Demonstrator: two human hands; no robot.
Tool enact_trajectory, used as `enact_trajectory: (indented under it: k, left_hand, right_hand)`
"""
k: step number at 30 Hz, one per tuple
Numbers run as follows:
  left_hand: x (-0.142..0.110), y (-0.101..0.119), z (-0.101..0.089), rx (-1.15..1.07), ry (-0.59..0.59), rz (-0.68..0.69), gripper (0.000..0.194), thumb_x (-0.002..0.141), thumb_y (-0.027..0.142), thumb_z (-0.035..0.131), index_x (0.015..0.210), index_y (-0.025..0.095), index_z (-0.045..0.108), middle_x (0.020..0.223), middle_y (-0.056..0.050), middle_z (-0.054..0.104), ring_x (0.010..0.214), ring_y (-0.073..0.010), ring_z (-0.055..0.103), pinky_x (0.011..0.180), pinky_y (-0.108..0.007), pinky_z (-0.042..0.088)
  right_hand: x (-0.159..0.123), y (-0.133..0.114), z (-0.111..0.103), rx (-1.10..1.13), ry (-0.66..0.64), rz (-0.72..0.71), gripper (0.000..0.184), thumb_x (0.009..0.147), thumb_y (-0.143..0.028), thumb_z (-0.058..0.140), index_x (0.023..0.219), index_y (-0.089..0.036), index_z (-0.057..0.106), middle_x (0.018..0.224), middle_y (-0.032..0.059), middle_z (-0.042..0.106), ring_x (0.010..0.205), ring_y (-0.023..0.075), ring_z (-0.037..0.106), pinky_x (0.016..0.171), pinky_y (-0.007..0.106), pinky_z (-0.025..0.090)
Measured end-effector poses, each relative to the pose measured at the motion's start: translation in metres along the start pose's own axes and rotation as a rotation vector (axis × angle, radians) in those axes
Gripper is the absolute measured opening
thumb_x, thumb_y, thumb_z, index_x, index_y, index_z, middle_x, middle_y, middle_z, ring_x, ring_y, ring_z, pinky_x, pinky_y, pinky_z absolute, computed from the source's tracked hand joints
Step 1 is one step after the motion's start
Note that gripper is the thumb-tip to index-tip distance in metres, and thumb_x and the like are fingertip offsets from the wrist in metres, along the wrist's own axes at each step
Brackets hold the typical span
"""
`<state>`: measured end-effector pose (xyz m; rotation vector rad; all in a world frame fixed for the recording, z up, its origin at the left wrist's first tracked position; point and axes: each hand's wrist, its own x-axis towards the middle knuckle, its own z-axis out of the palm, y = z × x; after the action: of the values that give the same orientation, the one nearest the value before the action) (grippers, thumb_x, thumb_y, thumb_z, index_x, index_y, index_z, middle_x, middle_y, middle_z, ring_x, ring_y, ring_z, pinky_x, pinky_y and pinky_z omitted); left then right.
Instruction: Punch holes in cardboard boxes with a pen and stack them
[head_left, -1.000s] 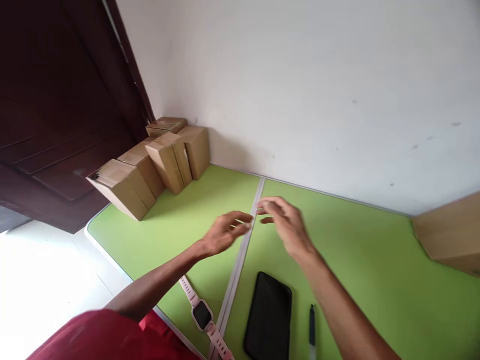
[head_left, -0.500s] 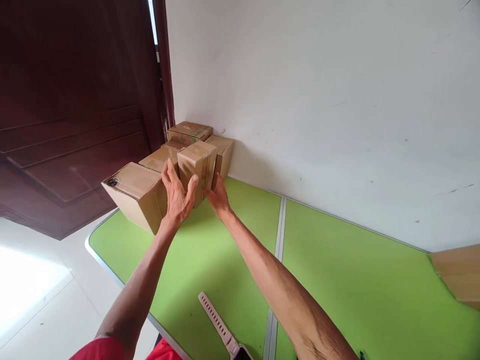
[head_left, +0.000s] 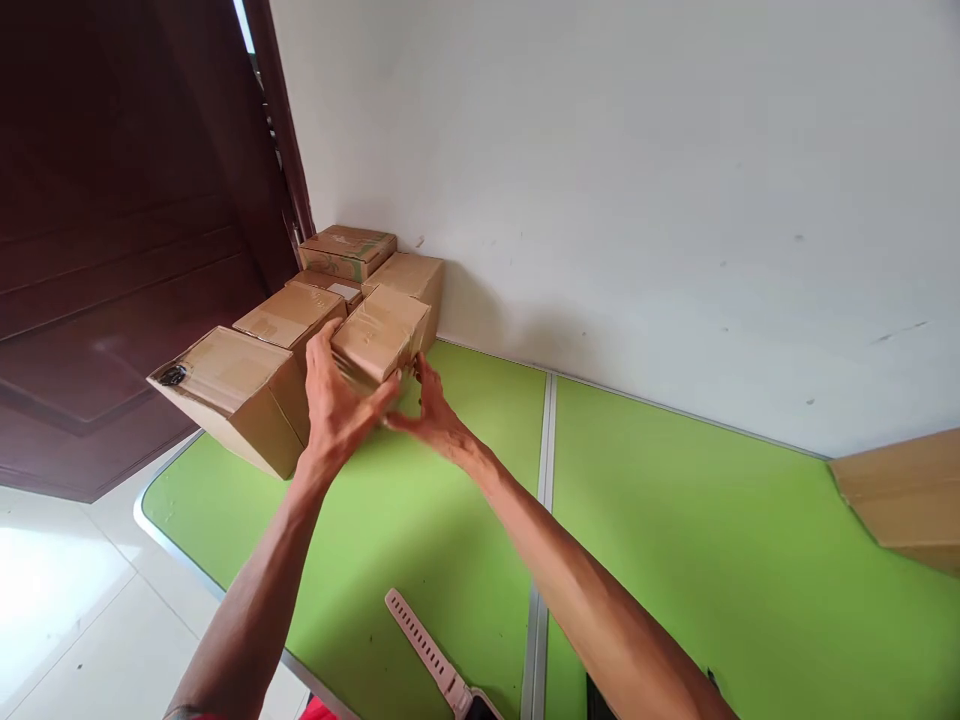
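Note:
A small cardboard box (head_left: 384,330) is tilted between my two hands, its top facing me and its lower edge blurred by motion. My left hand (head_left: 335,405) grips its left side, thumb stretched across the near face. My right hand (head_left: 433,412) holds its lower right edge with curled fingers. Left of my left hand stands a larger cardboard box (head_left: 229,375) with a black mark on its corner. Behind it is another carton (head_left: 289,315), and a further box (head_left: 416,275) is by the wall, partly hidden by the held one.
A carton with green print (head_left: 349,245) stands in the back corner near the dark door (head_left: 135,250). A pink-strapped watch (head_left: 427,645) lies at the front of the green table (head_left: 660,520). At far right sits another cardboard piece (head_left: 907,495) against the wall.
The small box has gone from upright to tilted, its top turned toward me. My left hand has closed in on its side. The camera view has shifted slightly right.

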<state>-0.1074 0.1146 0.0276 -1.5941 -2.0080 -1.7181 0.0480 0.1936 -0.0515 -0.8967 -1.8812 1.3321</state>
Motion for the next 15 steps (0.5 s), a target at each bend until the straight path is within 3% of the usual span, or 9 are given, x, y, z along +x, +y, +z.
enact_trajectory:
  k: [3,5,10,13,15]
  left_hand:
    - [-0.024,0.023,-0.019,-0.105,-0.046,-0.008,0.081,0.071,0.044,0.093,0.141,0.023,0.057,0.136,-0.012,0.067,0.125,-0.0331,0.069,0.106,-0.049,0.061]
    - [-0.034,0.040,-0.025,-0.219,-0.108,-0.019,0.078,0.073,0.048,0.095,0.137,0.024,0.058,0.132,-0.010,0.069,0.121,-0.0306,0.071,0.102,-0.045,0.062]
    - [-0.046,0.079,-0.018,-0.425,-0.299,0.006,0.080,0.073,0.056,0.100,0.135,0.025,0.060,0.135,-0.009,0.071,0.125,-0.0300,0.071,0.106,-0.043,0.061]
    - [-0.059,0.095,-0.002,-0.555,-0.508,0.049,0.074,0.081,0.067,0.093,0.132,0.023,0.063,0.132,-0.010,0.073,0.123,-0.0301,0.072,0.102,-0.041,0.061]
    - [-0.072,0.103,0.011,-0.620,-0.660,0.042,0.076,0.085,0.076,0.085,0.136,0.022,0.065,0.134,-0.012,0.074,0.123,-0.0319,0.072,0.100,-0.042,0.062]
  right_hand:
    - [-0.048,-0.008,-0.008,-0.056,0.026,0.035,0.169,0.059,-0.065,0.106,0.181,-0.036,-0.007,0.192,0.0171,0.008,0.178,0.0480,0.001,0.141,0.077,0.016]
    - [-0.075,-0.009,-0.010,-0.061,0.139,0.015,0.172,0.058,-0.067,0.107,0.180,-0.041,-0.011,0.191,0.0169,0.007,0.177,0.0528,0.002,0.140,0.081,0.012]
    - [-0.129,-0.010,-0.021,-0.065,0.419,-0.058,0.164,0.058,-0.059,0.109,0.176,-0.052,-0.005,0.185,0.0126,0.022,0.172,0.0575,0.013,0.139,0.081,0.016]
    - [-0.166,-0.023,-0.041,0.007,0.508,-0.044,0.154,0.061,-0.058,0.105,0.177,-0.039,0.005,0.181,0.0186,0.028,0.168,0.0533,0.029,0.138,0.076,0.028]
    - [-0.192,-0.035,-0.057,0.135,0.485,-0.028,0.143,0.066,-0.061,0.100,0.175,-0.032,0.012,0.175,0.0211,0.040,0.160,0.0480,0.046,0.133,0.072,0.040]
